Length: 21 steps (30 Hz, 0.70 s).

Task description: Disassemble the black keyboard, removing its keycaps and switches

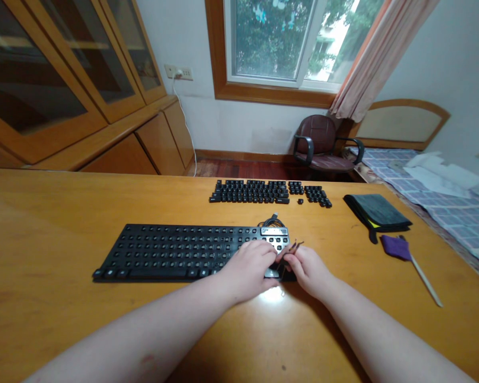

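Note:
A black keyboard (171,251) with its keycaps removed lies on the wooden table (64,223). My left hand (249,268) rests curled on the keyboard's right end, over the number pad. My right hand (309,271) is closed just beside it at the keyboard's right edge, pinching a thin wire keycap puller (294,247) whose prongs stick up between the hands. What sits under the fingers is hidden. The removed black keycaps (263,191) lie in neat rows farther back on the table.
A folded dark cloth (377,211) and a purple-headed brush with a pale handle (407,254) lie at the right. The keyboard's coiled cable (272,221) sits behind it. Beyond the table are a wooden cabinet, a dark armchair (323,146) and a bed.

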Each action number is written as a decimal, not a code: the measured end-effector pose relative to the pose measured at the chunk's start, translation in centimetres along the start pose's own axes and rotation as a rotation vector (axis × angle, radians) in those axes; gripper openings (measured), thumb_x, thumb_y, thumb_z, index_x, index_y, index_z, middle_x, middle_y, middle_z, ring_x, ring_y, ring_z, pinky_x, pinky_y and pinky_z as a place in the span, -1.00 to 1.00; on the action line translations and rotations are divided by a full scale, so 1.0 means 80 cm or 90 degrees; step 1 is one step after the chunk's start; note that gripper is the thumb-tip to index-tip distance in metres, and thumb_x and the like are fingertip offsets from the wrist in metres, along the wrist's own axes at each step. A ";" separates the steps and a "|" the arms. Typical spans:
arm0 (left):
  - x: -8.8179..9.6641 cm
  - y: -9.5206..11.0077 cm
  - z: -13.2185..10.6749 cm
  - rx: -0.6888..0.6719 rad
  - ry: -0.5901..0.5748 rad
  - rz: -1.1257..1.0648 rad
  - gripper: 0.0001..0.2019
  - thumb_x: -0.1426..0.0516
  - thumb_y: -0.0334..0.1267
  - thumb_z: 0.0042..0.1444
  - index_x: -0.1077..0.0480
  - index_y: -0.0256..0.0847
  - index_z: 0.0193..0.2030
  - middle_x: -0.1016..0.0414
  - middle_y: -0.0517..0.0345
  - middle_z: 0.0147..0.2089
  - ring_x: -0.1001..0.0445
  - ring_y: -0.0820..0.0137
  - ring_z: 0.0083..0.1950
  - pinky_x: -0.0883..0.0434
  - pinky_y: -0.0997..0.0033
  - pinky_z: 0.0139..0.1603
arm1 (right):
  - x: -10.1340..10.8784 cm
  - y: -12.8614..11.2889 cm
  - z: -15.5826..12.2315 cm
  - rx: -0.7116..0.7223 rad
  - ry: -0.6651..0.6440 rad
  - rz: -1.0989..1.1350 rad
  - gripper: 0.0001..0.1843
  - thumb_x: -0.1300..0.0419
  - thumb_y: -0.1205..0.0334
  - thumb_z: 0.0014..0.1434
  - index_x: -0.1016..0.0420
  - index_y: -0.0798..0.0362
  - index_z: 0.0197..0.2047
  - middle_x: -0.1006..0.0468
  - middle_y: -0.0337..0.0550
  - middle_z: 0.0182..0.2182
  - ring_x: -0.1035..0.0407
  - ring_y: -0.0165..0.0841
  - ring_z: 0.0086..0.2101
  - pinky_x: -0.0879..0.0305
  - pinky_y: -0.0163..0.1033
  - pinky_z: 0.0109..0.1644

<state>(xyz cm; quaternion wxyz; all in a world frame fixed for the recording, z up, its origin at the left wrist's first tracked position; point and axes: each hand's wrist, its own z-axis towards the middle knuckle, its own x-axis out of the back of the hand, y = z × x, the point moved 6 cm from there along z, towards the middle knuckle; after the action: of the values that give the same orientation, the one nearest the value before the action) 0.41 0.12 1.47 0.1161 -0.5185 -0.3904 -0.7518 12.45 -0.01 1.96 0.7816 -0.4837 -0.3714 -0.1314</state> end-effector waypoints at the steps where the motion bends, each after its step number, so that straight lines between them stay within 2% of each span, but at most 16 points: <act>1: 0.000 0.000 0.000 -0.001 0.001 -0.001 -0.58 -0.27 -0.13 -0.12 -0.37 -0.18 -0.09 -0.43 0.06 -0.04 -0.31 0.19 0.07 -0.24 0.15 0.11 | 0.000 -0.001 -0.002 0.004 0.015 -0.005 -0.65 0.14 0.20 0.28 -0.43 0.07 -0.34 -0.44 -0.18 -0.57 -0.33 -0.36 -0.52 -0.24 -0.30 -0.42; 6: -0.001 0.002 -0.002 -0.015 -0.008 -0.010 -0.57 -0.25 -0.12 -0.07 -0.37 -0.13 -0.02 -0.44 0.09 0.01 -0.28 0.19 0.12 -0.21 0.13 0.13 | -0.002 -0.009 -0.010 0.029 0.079 -0.031 -0.69 0.12 0.25 0.27 -0.44 0.05 -0.32 -0.50 -0.15 -0.52 -0.41 -0.36 -0.47 -0.30 -0.29 -0.39; 9: -0.002 0.007 -0.002 -0.028 -0.019 -0.023 -0.61 -0.23 -0.13 -0.02 -0.38 -0.06 -0.02 -0.47 0.18 0.02 -0.26 0.20 0.17 -0.17 0.10 0.16 | -0.004 -0.021 -0.015 0.092 0.107 -0.055 -0.75 0.07 0.30 0.25 -0.43 0.05 -0.29 -0.55 -0.11 -0.45 -0.45 -0.35 -0.42 -0.35 -0.28 -0.32; 12: -0.001 0.011 -0.001 -0.034 -0.032 -0.034 -0.68 -0.21 -0.15 0.01 -0.40 -0.03 -0.06 -0.50 0.22 -0.02 -0.25 0.21 0.18 -0.16 0.09 0.16 | -0.004 -0.028 -0.018 0.142 0.130 -0.091 -0.77 0.04 0.33 0.23 -0.42 0.06 -0.35 -0.56 -0.10 -0.46 -0.44 -0.35 -0.44 -0.35 -0.26 -0.33; 16: 0.003 0.011 0.001 -0.023 -0.044 -0.049 -0.70 -0.22 -0.08 -0.03 -0.44 -0.08 -0.14 -0.53 0.17 -0.07 -0.27 0.15 0.17 -0.20 0.07 0.13 | -0.002 -0.023 -0.016 0.100 0.161 -0.121 -0.74 0.06 0.31 0.25 -0.39 0.05 -0.39 -0.53 -0.11 -0.51 -0.43 -0.35 -0.47 -0.34 -0.27 -0.36; 19: 0.003 0.007 0.003 -0.013 -0.046 -0.046 -0.76 -0.17 -0.11 0.02 -0.46 -0.10 -0.17 -0.53 0.13 -0.08 -0.30 0.17 0.15 -0.22 0.08 0.12 | -0.003 -0.025 -0.011 0.088 0.135 -0.115 -0.77 0.04 0.25 0.26 -0.37 0.05 -0.39 -0.52 -0.12 -0.52 -0.42 -0.36 -0.48 -0.30 -0.29 -0.37; 21: 0.000 0.006 0.004 -0.013 -0.051 -0.045 -0.81 -0.17 -0.19 0.02 -0.46 -0.10 -0.20 -0.53 0.16 -0.09 -0.30 0.19 0.16 -0.21 0.11 0.13 | -0.009 -0.028 -0.007 0.097 0.058 -0.100 -0.80 -0.02 0.18 0.23 -0.35 0.04 -0.39 -0.51 -0.16 -0.54 -0.39 -0.38 -0.51 -0.26 -0.31 -0.41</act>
<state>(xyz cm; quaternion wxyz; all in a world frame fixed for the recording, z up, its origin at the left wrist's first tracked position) 0.91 0.01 1.75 0.0685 -0.5355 -0.4048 -0.7381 10.92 -1.76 2.77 0.8194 -0.3858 -0.3813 -0.1854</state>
